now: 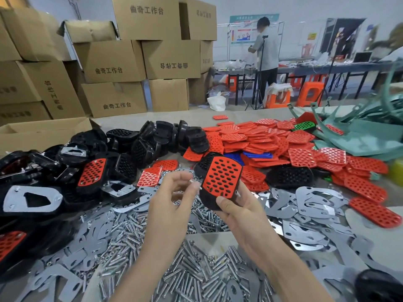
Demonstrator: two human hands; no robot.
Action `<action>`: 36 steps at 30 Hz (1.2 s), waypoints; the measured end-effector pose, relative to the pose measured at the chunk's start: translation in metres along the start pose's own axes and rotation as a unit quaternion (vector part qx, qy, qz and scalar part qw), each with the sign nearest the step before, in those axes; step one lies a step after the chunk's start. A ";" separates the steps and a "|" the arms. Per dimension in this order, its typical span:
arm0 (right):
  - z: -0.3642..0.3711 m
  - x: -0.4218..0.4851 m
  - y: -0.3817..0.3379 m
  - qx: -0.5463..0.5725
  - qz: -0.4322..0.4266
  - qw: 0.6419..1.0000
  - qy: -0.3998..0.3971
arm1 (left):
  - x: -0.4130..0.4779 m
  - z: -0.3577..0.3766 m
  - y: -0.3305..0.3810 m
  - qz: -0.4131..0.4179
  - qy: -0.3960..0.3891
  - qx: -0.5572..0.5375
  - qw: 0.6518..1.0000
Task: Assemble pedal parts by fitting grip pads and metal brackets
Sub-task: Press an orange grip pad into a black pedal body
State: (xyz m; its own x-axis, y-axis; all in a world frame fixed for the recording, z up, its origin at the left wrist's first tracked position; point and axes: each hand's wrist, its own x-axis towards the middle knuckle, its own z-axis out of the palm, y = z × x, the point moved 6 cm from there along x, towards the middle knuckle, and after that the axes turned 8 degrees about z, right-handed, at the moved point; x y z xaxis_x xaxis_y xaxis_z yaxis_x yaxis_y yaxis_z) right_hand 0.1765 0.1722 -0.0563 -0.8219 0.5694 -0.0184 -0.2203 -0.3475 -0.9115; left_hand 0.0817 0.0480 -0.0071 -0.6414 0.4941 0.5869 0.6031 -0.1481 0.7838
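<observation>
Right hand (237, 214): is gripping black plastic pedal with red holed pad (221, 178), centre frame, to steady it.
Left hand (172, 199): is pinching small silver screw (194, 182), probably to fit it.

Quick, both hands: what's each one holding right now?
Left hand: pinches a small screw.
Right hand: grips the black pedal with red grip pad.

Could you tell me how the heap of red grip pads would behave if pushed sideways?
The red grip pads lie loosely overlapped, so they would probably slide apart. Thin and perforated, they are likely light and slightly bendy.
</observation>
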 end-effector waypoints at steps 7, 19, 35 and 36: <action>0.007 -0.004 -0.007 -0.035 -0.028 0.999 -0.024 | -0.008 0.004 -0.002 0.037 -0.003 0.084 0.996; 0.013 -0.011 -0.006 -0.117 -0.043 0.992 -0.016 | -0.014 0.005 -0.005 0.045 0.007 0.161 0.986; 0.018 -0.013 -0.002 -0.113 -0.032 0.993 -0.004 | -0.014 0.001 -0.022 -0.023 0.022 0.091 0.995; 0.018 -0.013 -0.002 -0.116 -0.033 0.993 -0.001 | -0.014 0.001 -0.022 -0.018 0.019 0.093 0.995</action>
State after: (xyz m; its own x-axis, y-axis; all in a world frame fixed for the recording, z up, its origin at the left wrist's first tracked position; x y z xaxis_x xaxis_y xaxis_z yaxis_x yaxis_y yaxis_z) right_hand 0.1784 0.1522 -0.0466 -0.8107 0.5838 0.0452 -0.1473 -0.1286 -0.9807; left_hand 0.0782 0.0450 -0.0327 -0.6802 0.4628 0.5685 0.6539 0.0325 0.7559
